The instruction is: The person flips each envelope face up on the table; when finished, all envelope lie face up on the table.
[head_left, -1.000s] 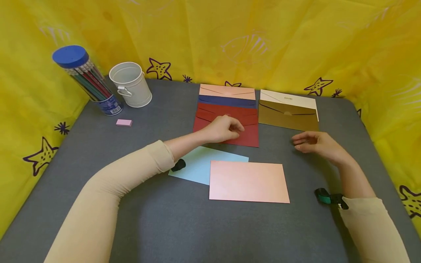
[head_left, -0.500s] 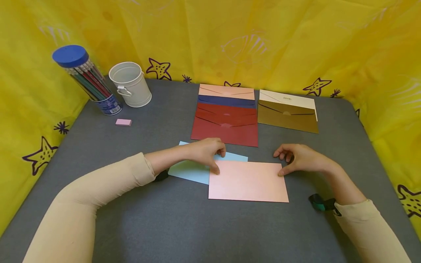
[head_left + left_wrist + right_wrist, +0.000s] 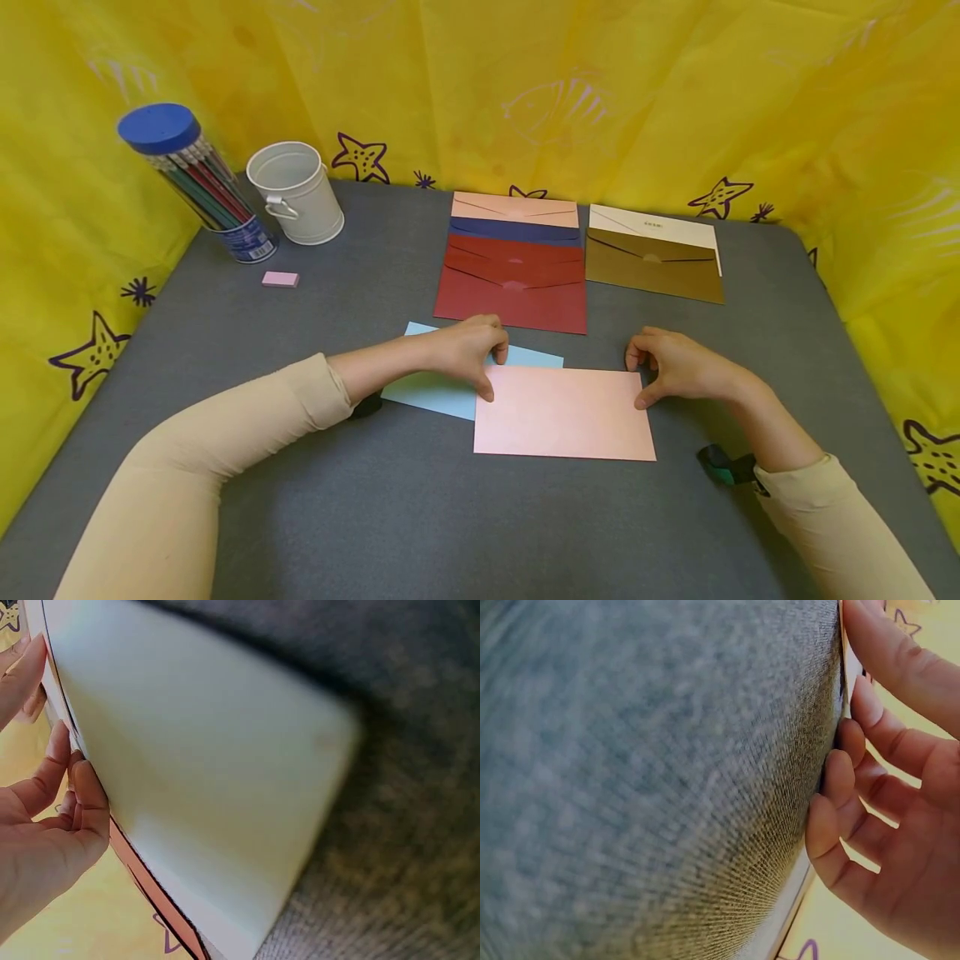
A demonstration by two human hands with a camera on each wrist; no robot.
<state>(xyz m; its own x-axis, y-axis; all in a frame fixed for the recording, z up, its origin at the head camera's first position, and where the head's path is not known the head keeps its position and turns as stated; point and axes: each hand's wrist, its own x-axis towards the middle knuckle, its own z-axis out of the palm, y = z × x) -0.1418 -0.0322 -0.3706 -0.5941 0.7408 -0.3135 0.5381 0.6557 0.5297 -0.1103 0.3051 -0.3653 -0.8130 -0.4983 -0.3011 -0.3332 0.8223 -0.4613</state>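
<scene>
A pale pink envelope (image 3: pixel 566 417), plain side up, lies on the table and overlaps a light blue envelope (image 3: pixel 435 392) under its left side. My left hand (image 3: pixel 467 346) holds the pink envelope at its far left corner, thumb on the left edge and fingers bent above the blue sheet. At the far right corner my right hand (image 3: pixel 686 367) grips it, thumb at the right edge and fingers curled by the far edge. In the left wrist view, the light blue envelope (image 3: pixel 202 750) fills the middle, beside the left fingers (image 3: pixel 90 799). Right fingertips (image 3: pixel 840 772) touch the table in the right wrist view.
Behind the hands lie overlapped pink, blue and red envelopes (image 3: pixel 510 304), with white and brown ones (image 3: pixel 652 279) to their right. A pencil tub (image 3: pixel 198 179), a white bucket (image 3: pixel 300 200) and a pink eraser (image 3: pixel 281 280) stand at the back left. A yellow curtain (image 3: pixel 450 83) encloses the table.
The left hand has come down from above the red envelope, and the right hand has moved left and nearer, both to the pink envelope's corners. The envelopes have stayed put.
</scene>
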